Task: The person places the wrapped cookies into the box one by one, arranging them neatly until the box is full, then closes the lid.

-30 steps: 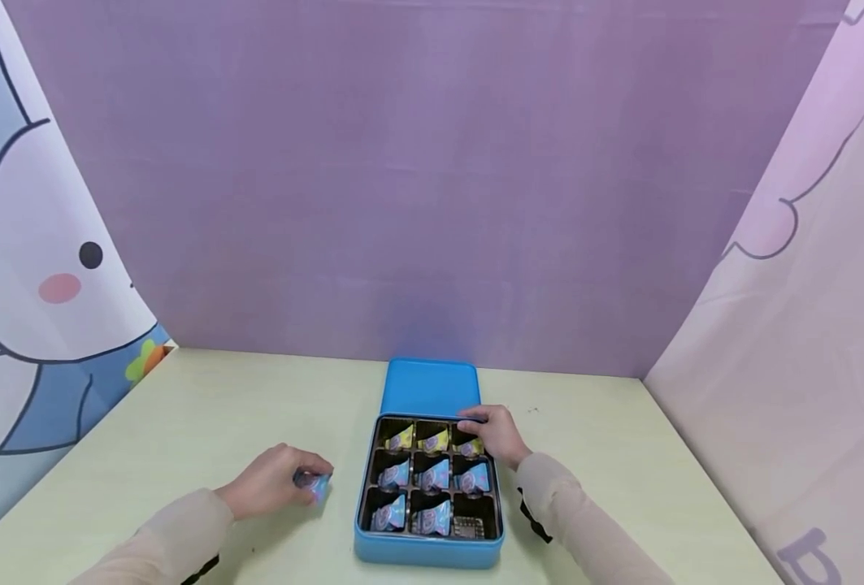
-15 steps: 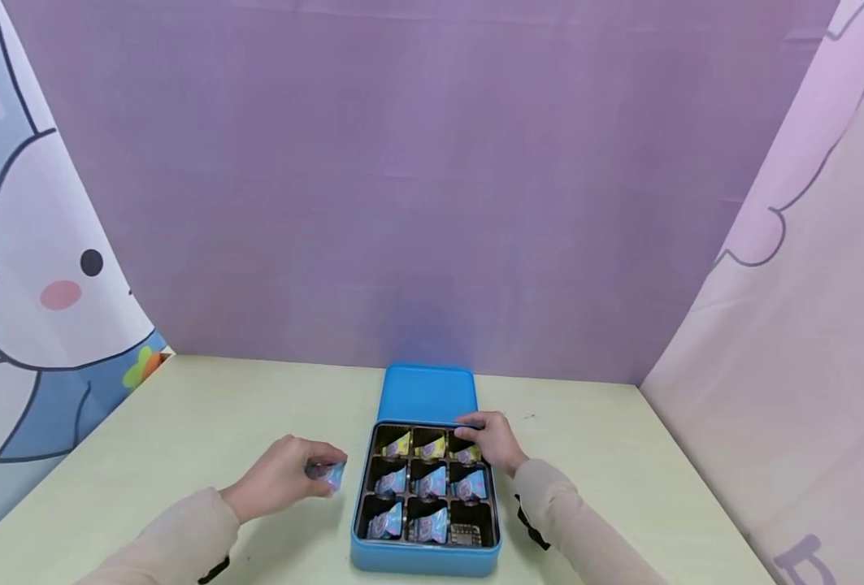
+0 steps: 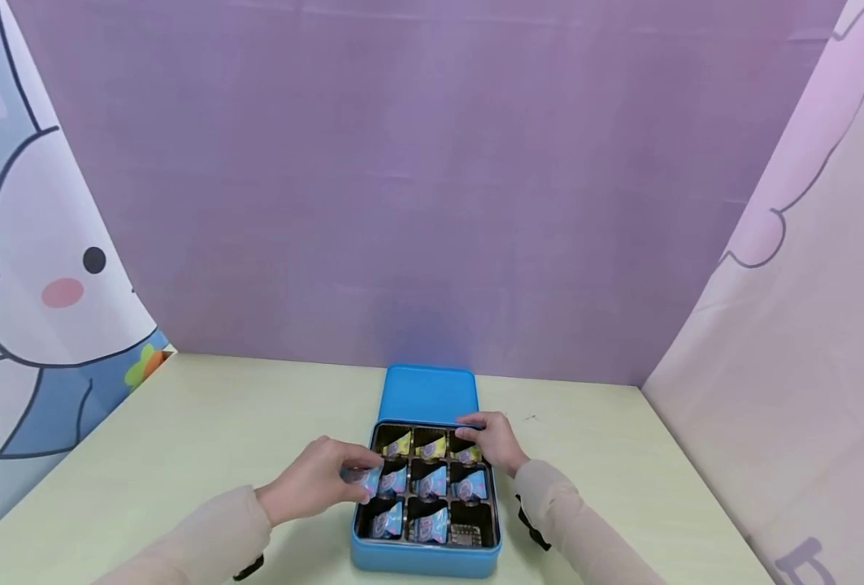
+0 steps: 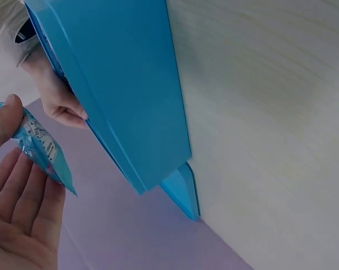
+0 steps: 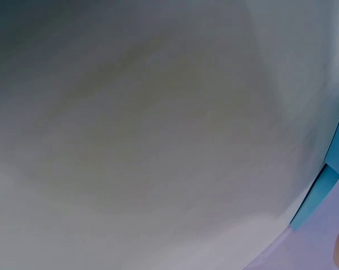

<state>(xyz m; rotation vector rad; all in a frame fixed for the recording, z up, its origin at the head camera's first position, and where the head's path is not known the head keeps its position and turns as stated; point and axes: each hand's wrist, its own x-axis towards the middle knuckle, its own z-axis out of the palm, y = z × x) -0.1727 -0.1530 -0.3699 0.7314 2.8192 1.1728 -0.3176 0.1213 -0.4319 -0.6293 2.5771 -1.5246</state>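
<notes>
The left hand (image 3: 313, 484) pinches a little blue packet (image 3: 368, 479) at the left edge of the blue box (image 3: 426, 559). The right hand (image 3: 495, 439) has its fingers curled on the box's far right corner, on the pale table (image 3: 205, 422).

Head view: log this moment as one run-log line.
left hand: holds blue packet at tin's left edge | right hand: rests on blue tin far right corner | near-right compartment: no packet | lid: behind tin
</notes>
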